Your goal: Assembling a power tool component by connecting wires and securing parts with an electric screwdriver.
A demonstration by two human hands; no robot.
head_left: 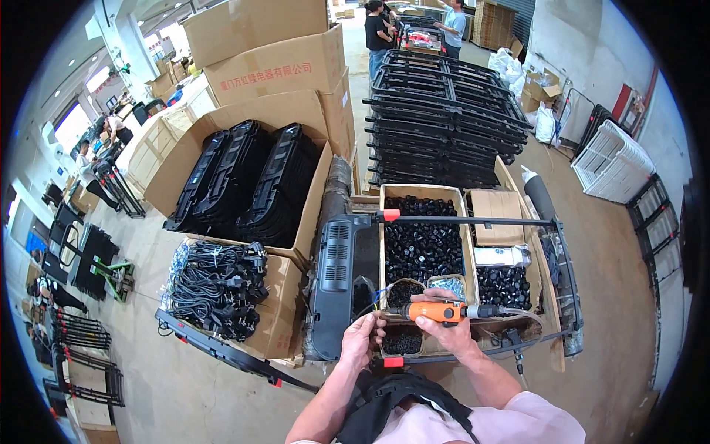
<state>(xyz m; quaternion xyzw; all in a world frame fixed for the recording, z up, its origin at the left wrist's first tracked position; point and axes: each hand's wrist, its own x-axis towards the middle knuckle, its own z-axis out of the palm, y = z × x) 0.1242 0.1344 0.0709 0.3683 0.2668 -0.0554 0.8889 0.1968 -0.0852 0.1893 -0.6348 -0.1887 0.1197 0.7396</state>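
My right hand [452, 333] is wrapped round an orange power screwdriver [436, 312], which lies level with its front end pointing left. A clear hose trails from its black rear end. Close to the tool's front end, the fingers of my left hand [361, 340] are pinched together, and what they hold is too small to make out. Thin dark wires [376, 303] show just above those fingertips. Beside my left hand lies a black vented plastic housing [336, 285], joined to a black tube frame [473, 220] with red end pieces. The frame spans the parts bins.
Black round caps [425, 240] fill a wooden-sided bin, with small tubs of dark screws [403, 340] and silver screws [447, 286] nearby. Bundled black power cords [218, 285] and a carton of black housings [251, 177] stand left. Stacked black frames [444, 122] rise ahead. People stand farther off.
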